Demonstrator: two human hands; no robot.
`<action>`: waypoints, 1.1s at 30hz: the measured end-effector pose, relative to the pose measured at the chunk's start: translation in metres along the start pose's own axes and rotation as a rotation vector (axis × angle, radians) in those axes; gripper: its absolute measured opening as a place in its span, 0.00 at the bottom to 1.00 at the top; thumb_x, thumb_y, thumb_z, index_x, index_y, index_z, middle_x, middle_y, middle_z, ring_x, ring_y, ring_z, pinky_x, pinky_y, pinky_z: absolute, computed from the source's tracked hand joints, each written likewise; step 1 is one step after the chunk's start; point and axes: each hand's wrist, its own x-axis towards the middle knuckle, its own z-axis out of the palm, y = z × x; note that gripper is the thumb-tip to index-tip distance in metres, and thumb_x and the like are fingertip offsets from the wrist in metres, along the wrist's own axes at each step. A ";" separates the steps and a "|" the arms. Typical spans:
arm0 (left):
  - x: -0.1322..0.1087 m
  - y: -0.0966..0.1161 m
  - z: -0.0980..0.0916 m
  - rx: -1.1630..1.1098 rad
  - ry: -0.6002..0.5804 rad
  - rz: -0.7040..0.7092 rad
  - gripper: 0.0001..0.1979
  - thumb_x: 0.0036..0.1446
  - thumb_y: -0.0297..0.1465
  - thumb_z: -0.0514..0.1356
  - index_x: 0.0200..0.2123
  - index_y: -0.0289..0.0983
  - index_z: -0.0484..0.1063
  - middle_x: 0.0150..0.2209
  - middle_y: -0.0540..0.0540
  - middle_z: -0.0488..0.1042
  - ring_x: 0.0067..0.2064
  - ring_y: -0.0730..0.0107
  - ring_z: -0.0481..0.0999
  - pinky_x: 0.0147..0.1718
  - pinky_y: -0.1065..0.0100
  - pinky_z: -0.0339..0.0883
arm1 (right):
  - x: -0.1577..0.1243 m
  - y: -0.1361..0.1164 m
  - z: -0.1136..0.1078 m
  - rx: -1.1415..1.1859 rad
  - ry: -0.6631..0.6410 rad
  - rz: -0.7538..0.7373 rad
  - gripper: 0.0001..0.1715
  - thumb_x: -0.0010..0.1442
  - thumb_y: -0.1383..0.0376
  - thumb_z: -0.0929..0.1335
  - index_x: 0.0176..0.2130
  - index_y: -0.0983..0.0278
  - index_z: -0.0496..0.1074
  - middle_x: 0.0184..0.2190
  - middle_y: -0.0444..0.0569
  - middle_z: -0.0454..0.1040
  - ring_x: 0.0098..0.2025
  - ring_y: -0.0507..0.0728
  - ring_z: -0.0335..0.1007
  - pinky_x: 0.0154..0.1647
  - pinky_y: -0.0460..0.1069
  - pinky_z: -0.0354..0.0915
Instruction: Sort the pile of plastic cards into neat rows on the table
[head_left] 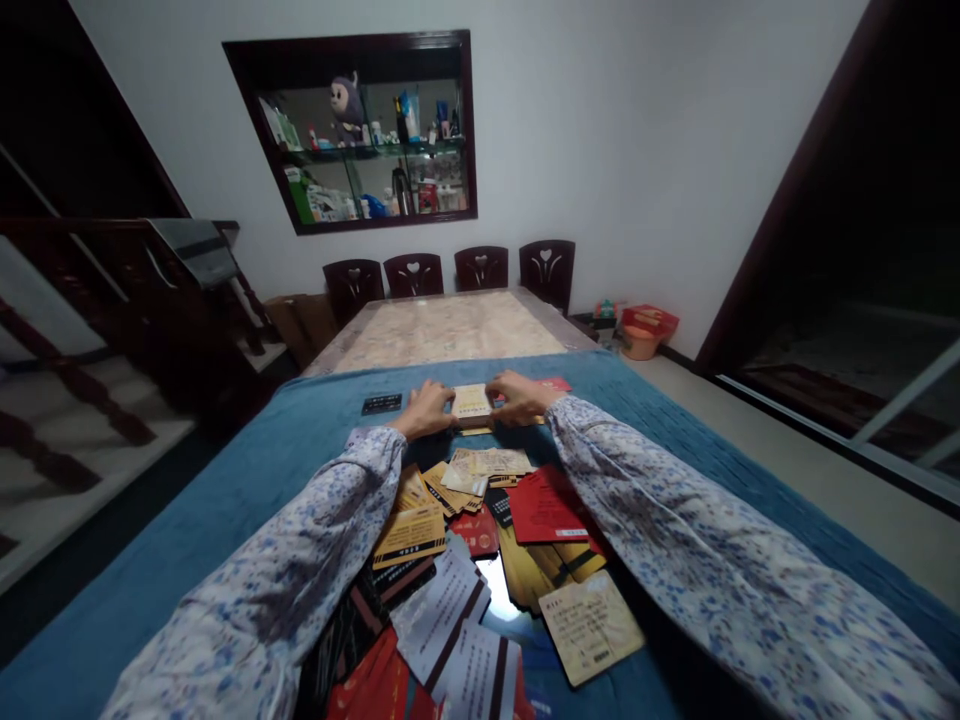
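Observation:
A small stack of cream cards (471, 401) is held from both sides at the far part of the blue cloth. My left hand (429, 409) has its fingers curled against the stack's left edge. Against the right edge, the bent fingers of my right hand (517, 397) press in. Partly hidden behind my right hand is a red card (556, 384). To the left of my left hand lies a black card (382, 403). Nearer to me spreads a loose heap with yellow cards (411, 533), a red card (547, 506), silver cards (442, 610) and a beige card (591, 627).
The blue cloth (225, 510) covers the near part of a long table (442, 325). Several dark chairs (481, 269) stand along its far end. An orange bucket (640, 342) is on the floor at right, and a stair railing (82, 370) at left.

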 end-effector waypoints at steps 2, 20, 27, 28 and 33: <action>0.006 -0.001 0.002 0.004 -0.012 0.002 0.23 0.53 0.37 0.66 0.52 0.40 0.79 0.56 0.38 0.75 0.62 0.42 0.66 0.55 0.53 0.64 | 0.003 0.004 0.002 0.006 -0.013 0.023 0.17 0.56 0.57 0.74 0.42 0.67 0.80 0.44 0.56 0.79 0.46 0.61 0.72 0.41 0.47 0.61; 0.048 -0.014 0.012 -0.009 -0.058 -0.011 0.17 0.51 0.33 0.63 0.45 0.38 0.79 0.54 0.37 0.74 0.62 0.40 0.61 0.56 0.47 0.59 | 0.032 0.016 0.005 -0.018 -0.096 0.164 0.21 0.54 0.53 0.74 0.45 0.60 0.81 0.52 0.59 0.75 0.58 0.70 0.63 0.47 0.54 0.65; 0.058 -0.016 0.016 -0.015 -0.091 -0.015 0.10 0.51 0.30 0.63 0.38 0.36 0.78 0.51 0.36 0.76 0.63 0.39 0.60 0.57 0.42 0.58 | 0.042 0.023 0.010 -0.035 -0.124 0.188 0.19 0.55 0.54 0.74 0.45 0.60 0.81 0.52 0.57 0.75 0.57 0.69 0.64 0.47 0.54 0.64; 0.059 -0.017 0.017 -0.011 -0.096 -0.016 0.10 0.51 0.30 0.62 0.38 0.36 0.77 0.51 0.36 0.76 0.64 0.39 0.59 0.57 0.42 0.57 | 0.043 0.023 0.010 -0.034 -0.128 0.186 0.19 0.55 0.54 0.74 0.44 0.60 0.81 0.52 0.57 0.76 0.57 0.69 0.64 0.47 0.54 0.64; 0.063 -0.020 0.020 -0.003 -0.127 -0.042 0.12 0.52 0.32 0.62 0.41 0.37 0.77 0.54 0.36 0.73 0.65 0.42 0.58 0.59 0.44 0.56 | 0.048 0.025 0.010 -0.022 -0.147 0.187 0.17 0.55 0.55 0.74 0.43 0.58 0.82 0.53 0.55 0.76 0.58 0.70 0.64 0.47 0.54 0.65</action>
